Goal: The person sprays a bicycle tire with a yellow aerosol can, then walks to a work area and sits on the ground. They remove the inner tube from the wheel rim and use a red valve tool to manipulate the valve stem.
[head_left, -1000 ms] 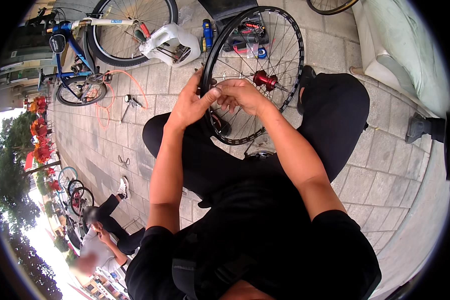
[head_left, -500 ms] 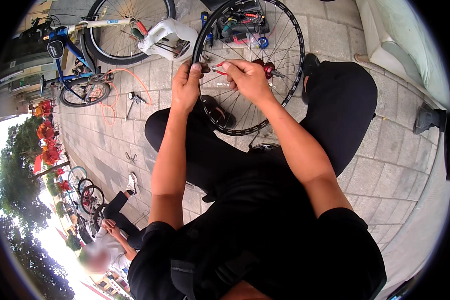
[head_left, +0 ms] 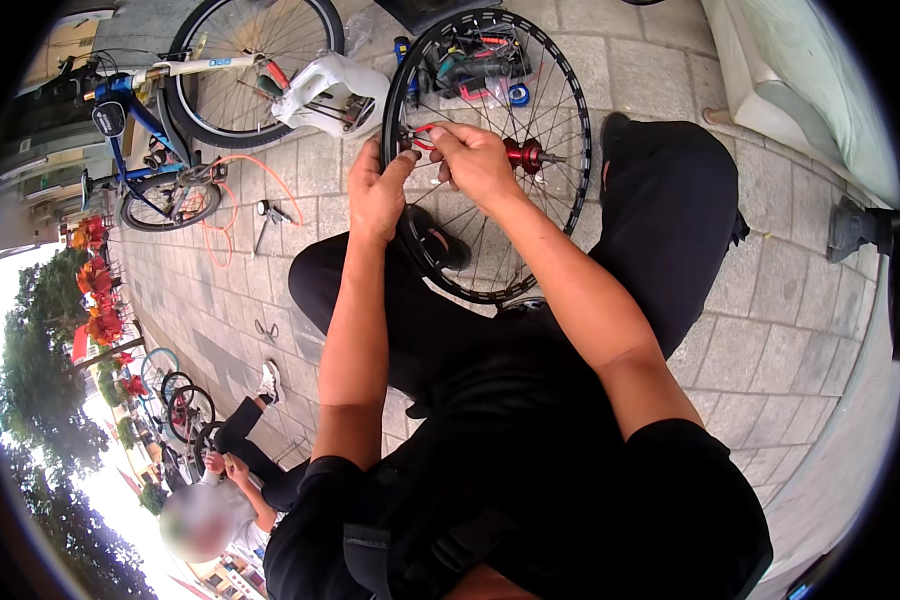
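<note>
A bicycle wheel (head_left: 576,95) with a black rim and a red hub (head_left: 523,155) stands between my legs, its spokes facing me at a slant. Closed around the left side of the rim is my left hand (head_left: 378,200), the thumb on the inner side. My right hand (head_left: 475,165) grips small red-handled pliers (head_left: 425,138) just inside that part of the rim. The tips of the pliers lie close to the left thumb, and what they touch is too small to make out. Behind the lower spokes my dark shoe (head_left: 440,245) is visible.
Beyond the wheel lies a tool case (head_left: 480,65), with a roll of blue tape (head_left: 518,94) beside it. Farther left are a white plastic stool (head_left: 335,95), bicycles, an orange hose (head_left: 270,160) and a gauge (head_left: 263,208). A person sits at lower left.
The wheel has shifted slightly down and left and tilted. Both hands have come a little lower, and the pliers have moved closer to the rim and my left thumb.
</note>
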Tool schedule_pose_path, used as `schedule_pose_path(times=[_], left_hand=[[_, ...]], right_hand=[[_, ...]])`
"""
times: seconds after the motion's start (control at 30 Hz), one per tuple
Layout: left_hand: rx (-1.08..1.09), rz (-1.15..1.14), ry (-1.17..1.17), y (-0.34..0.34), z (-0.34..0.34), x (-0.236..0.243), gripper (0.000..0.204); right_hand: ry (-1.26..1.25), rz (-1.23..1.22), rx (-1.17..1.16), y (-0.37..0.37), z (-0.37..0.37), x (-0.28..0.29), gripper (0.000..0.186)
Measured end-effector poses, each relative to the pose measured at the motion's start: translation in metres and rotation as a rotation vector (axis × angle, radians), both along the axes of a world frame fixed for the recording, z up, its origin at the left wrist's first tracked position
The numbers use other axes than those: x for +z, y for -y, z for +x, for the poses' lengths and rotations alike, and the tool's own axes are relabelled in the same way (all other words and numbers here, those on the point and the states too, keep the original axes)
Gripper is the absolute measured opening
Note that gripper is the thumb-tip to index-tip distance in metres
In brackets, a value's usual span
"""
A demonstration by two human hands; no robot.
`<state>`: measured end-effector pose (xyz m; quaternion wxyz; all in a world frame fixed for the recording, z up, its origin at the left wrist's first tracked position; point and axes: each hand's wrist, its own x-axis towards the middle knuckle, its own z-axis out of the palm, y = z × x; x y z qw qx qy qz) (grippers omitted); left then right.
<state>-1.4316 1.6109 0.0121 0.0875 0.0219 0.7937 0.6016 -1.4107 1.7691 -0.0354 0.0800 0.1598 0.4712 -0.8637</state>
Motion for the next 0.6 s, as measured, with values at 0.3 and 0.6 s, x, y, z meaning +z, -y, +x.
schedule_pose_path(times=[0.3, 0.6], left_hand=[[-0.134, -0.369, -0.263, 0.000, 0.007, 0.013, 0.035], [-0.073, -0.555, -0.449, -0.036, 0.007, 0.028, 0.031]], right_hand=[[0.055, -0.143, 0.119, -0.005, 0.002, 0.001, 0.034], [0.060, -0.347, -0.002, -0.005, 0.013, 0.007, 0.037]])
